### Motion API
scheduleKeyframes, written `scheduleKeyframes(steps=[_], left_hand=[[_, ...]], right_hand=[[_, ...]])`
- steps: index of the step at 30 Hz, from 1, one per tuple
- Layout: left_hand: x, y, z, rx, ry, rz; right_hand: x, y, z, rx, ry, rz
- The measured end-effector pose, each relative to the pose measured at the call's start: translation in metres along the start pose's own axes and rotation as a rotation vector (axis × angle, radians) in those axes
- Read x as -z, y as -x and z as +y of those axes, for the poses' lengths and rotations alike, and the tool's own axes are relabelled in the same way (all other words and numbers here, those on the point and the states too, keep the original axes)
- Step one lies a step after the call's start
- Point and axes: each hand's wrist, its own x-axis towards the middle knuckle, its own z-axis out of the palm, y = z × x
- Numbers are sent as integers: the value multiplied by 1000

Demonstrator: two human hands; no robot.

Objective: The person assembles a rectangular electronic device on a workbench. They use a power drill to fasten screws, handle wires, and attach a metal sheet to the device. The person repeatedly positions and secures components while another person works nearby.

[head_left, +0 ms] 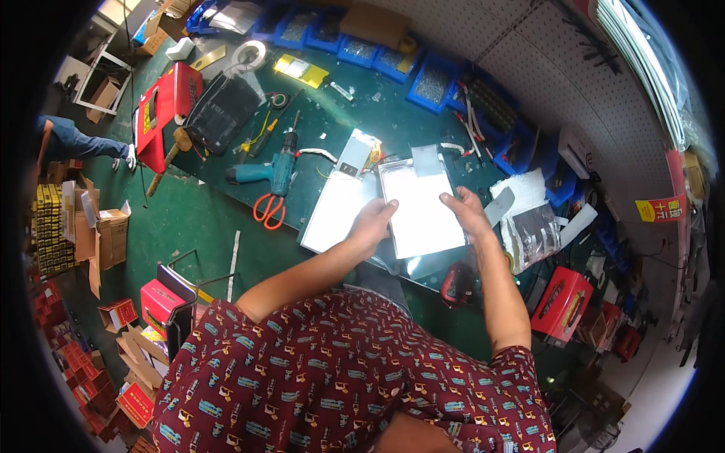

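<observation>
Above the front of the bench I hold a bright white rectangular panel with a thin rim, glare washing out its face. My left hand grips its left edge, thumb on top. On the opposite edge my right hand is closed the same way. The fingers beneath are hidden. To the left lies a second white panel, partly behind my left hand. A small silver-grey box with wires sits at its far end. Clear plastic film shows under the held panel.
Left of the panels lie a teal power drill and red-handled scissors. A mallet, black tray and red case stand farther left. Blue bins line the back. Right is a foil-lined padded wrapper. Another person's hand shows far left.
</observation>
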Motion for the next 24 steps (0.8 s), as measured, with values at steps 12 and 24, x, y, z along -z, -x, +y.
scheduleKeyframes(steps=[12, 24], left_hand=[[73, -10, -18, -131, -69, 55], [143, 8, -35, -57, -300, -57]], right_hand=[[-38, 32, 50, 369, 441, 289], [-5, 43, 59, 322, 1233, 748]])
